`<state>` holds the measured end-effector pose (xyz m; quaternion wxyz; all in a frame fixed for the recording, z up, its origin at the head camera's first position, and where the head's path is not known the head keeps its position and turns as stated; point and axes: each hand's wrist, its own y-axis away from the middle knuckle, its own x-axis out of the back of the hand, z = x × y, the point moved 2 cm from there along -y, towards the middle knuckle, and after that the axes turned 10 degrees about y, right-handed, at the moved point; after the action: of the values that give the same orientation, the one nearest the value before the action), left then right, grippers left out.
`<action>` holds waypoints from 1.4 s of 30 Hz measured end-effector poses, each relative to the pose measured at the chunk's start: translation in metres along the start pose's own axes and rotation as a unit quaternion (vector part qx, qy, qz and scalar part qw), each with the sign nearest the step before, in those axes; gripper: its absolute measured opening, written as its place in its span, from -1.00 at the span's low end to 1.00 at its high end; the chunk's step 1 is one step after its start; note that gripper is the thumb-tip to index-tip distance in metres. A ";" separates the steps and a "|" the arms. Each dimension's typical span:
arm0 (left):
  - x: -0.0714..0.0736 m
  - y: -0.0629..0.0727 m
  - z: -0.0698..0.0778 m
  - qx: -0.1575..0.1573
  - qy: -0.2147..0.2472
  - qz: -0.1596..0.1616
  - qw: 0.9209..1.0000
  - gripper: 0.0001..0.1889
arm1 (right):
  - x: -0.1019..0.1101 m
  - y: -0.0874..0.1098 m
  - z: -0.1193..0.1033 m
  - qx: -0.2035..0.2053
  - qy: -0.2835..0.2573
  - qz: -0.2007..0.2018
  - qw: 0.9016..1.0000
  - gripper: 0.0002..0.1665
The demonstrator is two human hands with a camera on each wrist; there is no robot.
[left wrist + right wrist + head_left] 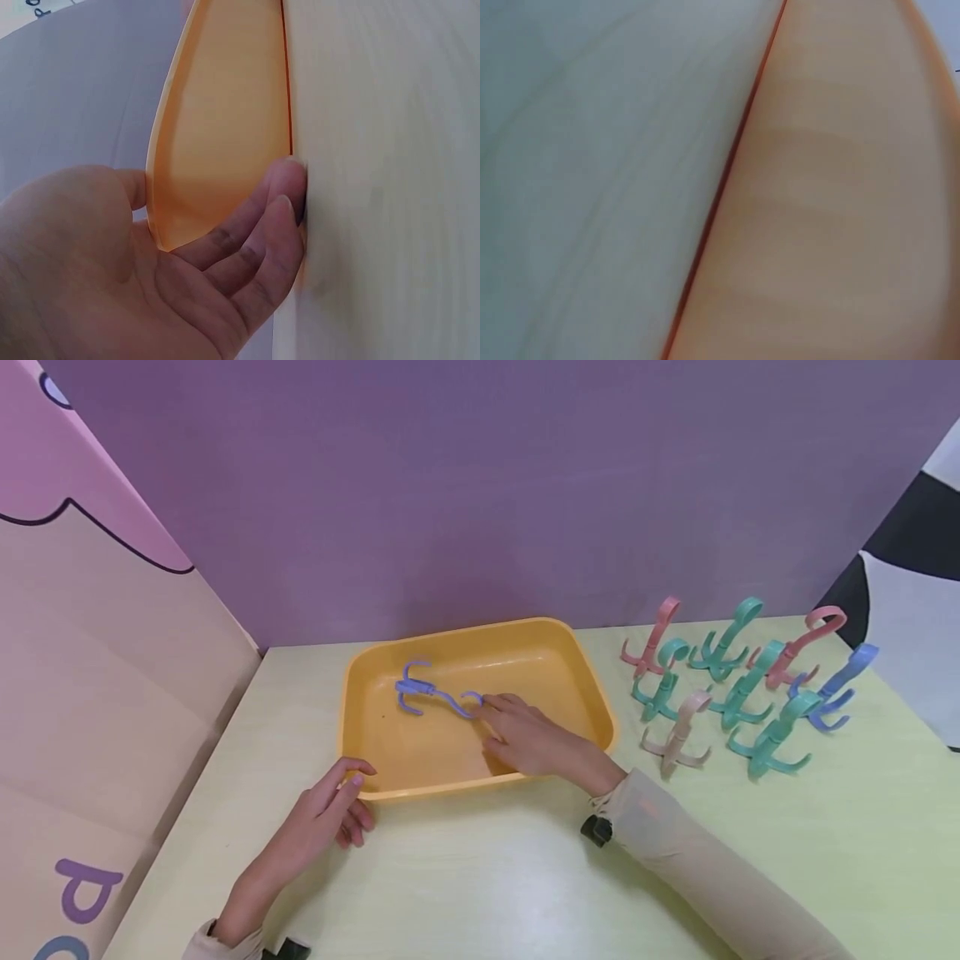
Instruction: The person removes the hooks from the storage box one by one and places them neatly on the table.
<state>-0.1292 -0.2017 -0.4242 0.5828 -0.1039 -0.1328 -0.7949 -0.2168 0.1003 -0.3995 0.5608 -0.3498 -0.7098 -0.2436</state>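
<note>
A blue four-pronged hanging hook (416, 687) lies in the yellow tray (420, 768), its prongs to the left and its curved end to the right. My right hand (525, 735) reaches over the tray's near right side, index fingertip at that curved end, thumb apart below it. In the right wrist view only the tray's outer wall (840, 210) shows, without the hand. At the near left corner, my left hand (322, 818) holds the tray's rim. The left wrist view shows its thumb at the rim and its other fingers (274, 247) curled along the outer wall.
Several similar hooks stand upright on the table right of the tray, among them a pink hook (675, 739), a green hook (772, 739) and another blue hook (832, 689). A purple panel (480, 510) rises behind the tray, and a printed panel (97, 693) borders the left.
</note>
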 end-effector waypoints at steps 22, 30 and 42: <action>0.003 0.005 -0.002 -0.002 0.002 0.012 1.000 -0.60 | 0.029 -0.001 -0.023 0.087 0.124 0.270 0.951 -0.82; 0.001 0.003 -0.001 0.003 0.003 0.010 1.000 -0.60 | 0.047 0.011 -0.030 0.071 0.098 0.215 0.969 -0.64; -0.002 -0.002 -0.001 0.005 0.003 0.007 1.000 -0.60 | 0.063 0.023 -0.024 0.053 0.046 0.180 0.981 -0.62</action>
<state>-0.1305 -0.1994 -0.4258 0.5889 -0.0994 -0.1343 -0.7907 -0.1921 0.1110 -0.3337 0.6455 -0.4302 -0.6202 -0.1166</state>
